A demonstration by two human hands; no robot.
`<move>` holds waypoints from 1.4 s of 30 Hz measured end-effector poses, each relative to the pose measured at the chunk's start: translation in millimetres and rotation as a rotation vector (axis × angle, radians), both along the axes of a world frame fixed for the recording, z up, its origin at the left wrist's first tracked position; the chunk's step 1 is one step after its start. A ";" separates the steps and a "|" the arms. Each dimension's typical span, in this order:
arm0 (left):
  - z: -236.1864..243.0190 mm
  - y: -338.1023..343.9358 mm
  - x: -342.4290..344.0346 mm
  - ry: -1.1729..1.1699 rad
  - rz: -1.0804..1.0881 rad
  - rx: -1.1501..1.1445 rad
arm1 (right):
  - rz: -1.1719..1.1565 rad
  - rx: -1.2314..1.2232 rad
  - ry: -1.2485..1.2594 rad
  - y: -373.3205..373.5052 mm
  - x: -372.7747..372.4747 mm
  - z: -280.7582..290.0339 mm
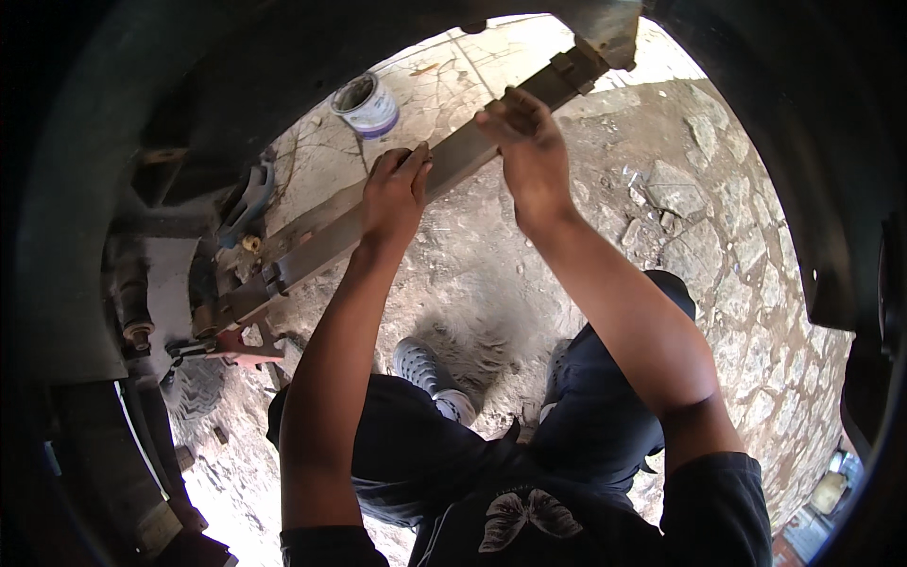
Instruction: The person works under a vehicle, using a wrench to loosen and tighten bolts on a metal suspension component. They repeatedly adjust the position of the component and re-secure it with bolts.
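A long grey-brown leaf spring (463,163) runs slantwise across the view, from the lower left up to a bracket at the upper right. Clamp bands (274,280) wrap it at each end. My left hand (397,197) is on the middle of the spring, its fingers curled over the metal. Farther right, my right hand (535,161) is closed over the spring's upper edge with bent fingers. The undersides of both grips are hidden, so anything small inside them does not show.
Dark vehicle bodywork (71,236) arches around me on both sides and overhead. A white and purple paint can (367,106) stands on tiles beyond the spring. At lower left are a reddish metal part (248,352) and a tyre (196,389). Rough stones (675,189) lie to the right.
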State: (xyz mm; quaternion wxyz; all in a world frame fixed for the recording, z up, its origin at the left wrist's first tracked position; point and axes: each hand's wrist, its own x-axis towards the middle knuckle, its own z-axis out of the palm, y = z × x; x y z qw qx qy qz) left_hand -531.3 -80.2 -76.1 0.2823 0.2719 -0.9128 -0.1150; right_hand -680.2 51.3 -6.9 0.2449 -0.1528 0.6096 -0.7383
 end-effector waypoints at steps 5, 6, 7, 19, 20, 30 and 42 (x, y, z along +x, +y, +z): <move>-36.2 -7.1 -14.2 -0.166 0.029 -0.148 | 0.021 -0.118 -0.242 13.9 -34.3 12.7; -44.1 -1.4 -14.8 -0.164 0.046 -0.153 | 0.039 -0.112 -0.269 17.6 -35.3 15.8; -52.1 5.7 -12.4 -0.161 0.065 -0.157 | 0.060 -0.105 -0.297 20.3 -35.1 18.9; -47.3 -1.8 -14.4 0.060 0.227 0.379 | 0.266 -0.008 -0.130 10.8 -13.3 24.6; -54.9 2.1 -15.0 0.090 0.218 0.310 | 0.289 -0.023 -0.222 12.1 -12.2 25.9; -57.2 -18.2 -49.1 0.168 0.157 0.360 | 0.297 -0.181 -0.677 17.1 -16.6 36.8; -61.1 -1.9 -10.8 0.057 0.001 0.124 | 0.279 -0.159 -0.632 39.0 -43.0 19.2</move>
